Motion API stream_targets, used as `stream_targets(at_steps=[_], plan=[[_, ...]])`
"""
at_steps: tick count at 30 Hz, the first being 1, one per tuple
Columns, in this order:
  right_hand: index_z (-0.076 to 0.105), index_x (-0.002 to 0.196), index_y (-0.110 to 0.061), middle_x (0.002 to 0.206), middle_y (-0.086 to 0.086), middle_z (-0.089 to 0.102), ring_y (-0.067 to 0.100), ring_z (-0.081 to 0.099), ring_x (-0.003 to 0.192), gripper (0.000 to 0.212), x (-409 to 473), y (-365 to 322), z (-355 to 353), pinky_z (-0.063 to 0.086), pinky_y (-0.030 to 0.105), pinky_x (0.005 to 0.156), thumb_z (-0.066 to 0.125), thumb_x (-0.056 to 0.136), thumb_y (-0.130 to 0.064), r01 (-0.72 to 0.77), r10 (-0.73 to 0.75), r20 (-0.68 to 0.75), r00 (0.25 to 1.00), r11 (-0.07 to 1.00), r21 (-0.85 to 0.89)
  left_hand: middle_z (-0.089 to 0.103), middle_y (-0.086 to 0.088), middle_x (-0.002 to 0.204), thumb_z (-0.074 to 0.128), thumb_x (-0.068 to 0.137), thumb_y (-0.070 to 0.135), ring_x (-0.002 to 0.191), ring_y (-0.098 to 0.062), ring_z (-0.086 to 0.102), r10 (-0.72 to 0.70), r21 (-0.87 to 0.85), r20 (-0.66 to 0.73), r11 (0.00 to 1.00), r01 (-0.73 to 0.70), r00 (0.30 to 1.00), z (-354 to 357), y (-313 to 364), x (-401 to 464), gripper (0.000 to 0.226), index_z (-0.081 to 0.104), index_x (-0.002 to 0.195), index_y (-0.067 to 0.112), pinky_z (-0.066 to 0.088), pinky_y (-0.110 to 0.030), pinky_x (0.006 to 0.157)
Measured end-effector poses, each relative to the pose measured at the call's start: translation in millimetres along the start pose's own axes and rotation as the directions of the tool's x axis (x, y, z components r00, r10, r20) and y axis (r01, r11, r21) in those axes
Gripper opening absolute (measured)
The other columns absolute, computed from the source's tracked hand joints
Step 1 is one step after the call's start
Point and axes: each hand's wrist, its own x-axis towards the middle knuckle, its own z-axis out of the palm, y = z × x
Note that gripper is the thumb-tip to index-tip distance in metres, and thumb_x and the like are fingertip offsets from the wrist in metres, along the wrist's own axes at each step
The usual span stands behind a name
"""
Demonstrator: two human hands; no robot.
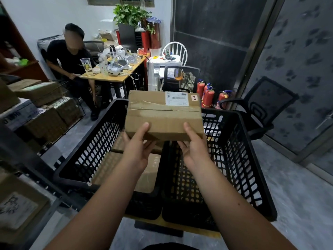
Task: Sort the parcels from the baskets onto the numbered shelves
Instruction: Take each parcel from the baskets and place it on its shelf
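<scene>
My forearms reach forward; my left hand and right hand each have a clenched grip on the near edge of a cardboard parcel, thumbs on top, fingers underneath. It is held level above the two black plastic baskets, shipping label facing up at its far right corner. More parcels lie in the left basket; boxes sit on the shelf at left.
</scene>
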Motion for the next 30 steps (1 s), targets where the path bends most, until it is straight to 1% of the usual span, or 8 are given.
stream_targets(at_steps=[3, 5, 8, 11, 16, 21, 25, 30], plan=[[0.054, 0.139, -0.021, 0.124, 0.010, 0.074, 0.028, 0.074, 0.108, 0.079, -0.5, 4.8, 7.5, 0.063, 0.042, 0.091, 0.093, 0.070, -0.025, -0.043, 0.059, -0.063, 0.996, 0.971, 0.234, 0.067, -0.013, 0.130, 0.083, 0.086, 0.011, 0.106, -0.031, 0.075, -0.022, -0.016, 0.007, 1.000, 0.022, 1.000, 6.6, -21.4, -14.7, 0.077, 0.035, 0.144, 0.028, 0.061, -0.050, 0.096], [0.056, 0.139, -0.017, 0.122, 0.012, 0.075, 0.029, 0.075, 0.108, 0.079, -2.4, 11.0, 12.1, 0.063, 0.042, 0.088, 0.095, 0.072, -0.031, -0.106, 0.117, -0.032, 0.993, 0.965, 0.240, 0.069, -0.014, 0.128, 0.085, 0.083, 0.007, 0.102, -0.027, 0.077, -0.046, -0.036, 0.013, 0.998, 0.046, 0.999, 8.2, -36.5, -23.4, 0.080, 0.034, 0.142, 0.025, 0.061, -0.048, 0.094], [0.055, 0.144, -0.018, 0.128, 0.013, 0.073, 0.031, 0.074, 0.113, 0.103, -4.9, 20.5, 17.2, 0.063, 0.042, 0.085, 0.103, 0.056, -0.037, -0.156, 0.150, 0.068, 0.986, 0.983, 0.099, 0.073, -0.013, 0.125, 0.087, 0.081, 0.009, 0.101, -0.025, 0.078, -0.074, -0.020, 0.026, 0.997, 0.075, 0.997, 5.2, -46.2, -26.5, 0.076, 0.042, 0.141, 0.019, 0.063, -0.037, 0.084], [0.060, 0.141, -0.017, 0.125, 0.011, 0.075, 0.029, 0.074, 0.113, 0.091, 0.7, 18.6, 13.7, 0.062, 0.044, 0.089, 0.100, 0.061, -0.032, -0.130, 0.129, 0.090, 0.988, 0.991, 0.006, 0.073, -0.010, 0.129, 0.094, 0.070, 0.029, 0.107, -0.021, 0.076, -0.063, 0.043, 0.028, 0.997, 0.062, 0.998, -2.0, -31.6, -18.0, 0.090, 0.049, 0.147, 0.015, 0.061, -0.030, 0.075], [0.067, 0.134, -0.023, 0.121, 0.008, 0.077, 0.033, 0.073, 0.112, 0.053, 9.4, 3.0, -5.5, 0.057, 0.058, 0.098, 0.081, 0.086, -0.042, -0.086, 0.118, 0.135, 0.984, 0.971, -0.224, 0.065, -0.008, 0.132, 0.086, 0.081, 0.017, 0.113, -0.031, 0.070, 0.001, 0.135, -0.048, 0.991, 0.005, 0.999, -20.0, 11.1, -0.3, 0.092, 0.032, 0.154, 0.029, 0.058, -0.055, 0.099], [0.065, 0.138, -0.029, 0.127, 0.007, 0.074, 0.034, 0.072, 0.116, 0.054, 12.8, -5.0, -2.7, 0.055, 0.062, 0.100, 0.072, 0.092, -0.056, -0.097, 0.181, 0.211, 0.961, 0.931, -0.353, 0.073, 0.002, 0.127, 0.085, 0.082, 0.021, 0.104, -0.024, 0.077, -0.091, 0.302, 0.159, 0.952, 0.039, 0.983, -31.6, 14.0, -6.7, 0.082, 0.044, 0.152, 0.039, 0.060, -0.055, 0.094], [0.054, 0.148, -0.040, 0.129, -0.002, 0.072, 0.027, 0.071, 0.115, 0.055, 8.0, -11.4, 4.9, 0.057, 0.055, 0.099, 0.071, 0.096, -0.047, -0.003, 0.176, 0.258, 0.950, 0.832, -0.555, 0.073, 0.004, 0.131, 0.076, 0.093, 0.025, 0.113, -0.025, 0.074, -0.046, 0.242, 0.151, 0.970, 0.008, 0.988, -33.5, 1.5, -4.4, 0.063, 0.051, 0.147, 0.044, 0.059, -0.057, 0.094], [0.028, 0.155, -0.061, 0.143, -0.016, 0.054, 0.020, 0.065, 0.118, 0.075, -2.2, -3.1, 7.2, 0.061, 0.055, 0.091, 0.068, 0.101, -0.027, 0.130, 0.145, 0.359, 0.922, 0.758, -0.639, 0.073, 0.005, 0.130, 0.076, 0.093, 0.026, 0.107, -0.020, 0.076, -0.012, 0.167, 0.095, 0.986, -0.004, 0.995, -38.7, 4.0, 4.1, 0.062, 0.050, 0.147, 0.045, 0.062, -0.041, 0.076]])
